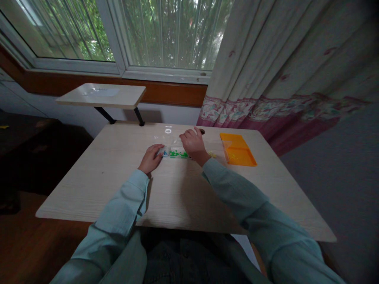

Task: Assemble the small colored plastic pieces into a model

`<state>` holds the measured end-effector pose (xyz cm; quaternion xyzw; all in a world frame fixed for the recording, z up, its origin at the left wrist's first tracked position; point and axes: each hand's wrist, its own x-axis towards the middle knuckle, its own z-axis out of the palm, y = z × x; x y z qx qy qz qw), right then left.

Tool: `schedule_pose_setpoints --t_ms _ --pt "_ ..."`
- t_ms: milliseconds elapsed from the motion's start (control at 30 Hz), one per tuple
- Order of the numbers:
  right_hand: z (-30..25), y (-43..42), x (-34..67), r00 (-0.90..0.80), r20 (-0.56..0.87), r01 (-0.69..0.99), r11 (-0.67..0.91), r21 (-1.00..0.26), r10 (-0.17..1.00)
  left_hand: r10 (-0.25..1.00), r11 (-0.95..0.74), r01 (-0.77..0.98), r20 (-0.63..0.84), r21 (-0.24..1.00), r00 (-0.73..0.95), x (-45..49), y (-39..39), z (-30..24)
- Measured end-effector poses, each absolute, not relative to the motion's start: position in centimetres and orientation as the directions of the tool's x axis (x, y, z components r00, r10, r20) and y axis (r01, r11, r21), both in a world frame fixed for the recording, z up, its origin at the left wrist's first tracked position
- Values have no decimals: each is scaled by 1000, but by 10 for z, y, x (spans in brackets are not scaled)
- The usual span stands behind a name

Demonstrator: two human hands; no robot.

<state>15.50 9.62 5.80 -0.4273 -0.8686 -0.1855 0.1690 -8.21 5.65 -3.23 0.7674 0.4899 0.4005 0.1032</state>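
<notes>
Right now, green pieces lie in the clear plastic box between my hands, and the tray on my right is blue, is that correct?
Not quite: the tray on your right is orange, as the head view shows. Green pieces do lie in the clear plastic box between your left hand and right hand.

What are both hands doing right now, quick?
Left hand: partly curled beside the blue pieces; can't tell if it's gripping anything.
Right hand: bent near the green pieces; can't tell if it's holding anything.
</notes>
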Motion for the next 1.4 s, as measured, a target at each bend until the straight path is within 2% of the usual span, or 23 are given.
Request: schedule_pose_setpoints --t_ms 200,567,833,967,1133,1400 --pt "51 77 160 -632 469 746 648 152 617 850 -470 682 495 560 180 -81 54 -28" --pt "25 37 173 -679 442 674 736 62 586 841 -485 683 506 546 192 -81 55 -29" --pt "2 25 170 -689 411 683 724 96 596 846 -472 698 499 538 188 -80 53 -29" --pt "-4 22 168 -679 414 695 712 100 606 826 -502 721 510 477 238 -76 49 -25" --pt "-12 23 168 -659 429 714 693 98 618 815 -520 783 472 342 336 -69 44 -19" --pt "-17 28 166 -636 411 723 690 23 653 845 -465 855 402 229 352 -62 44 -19"
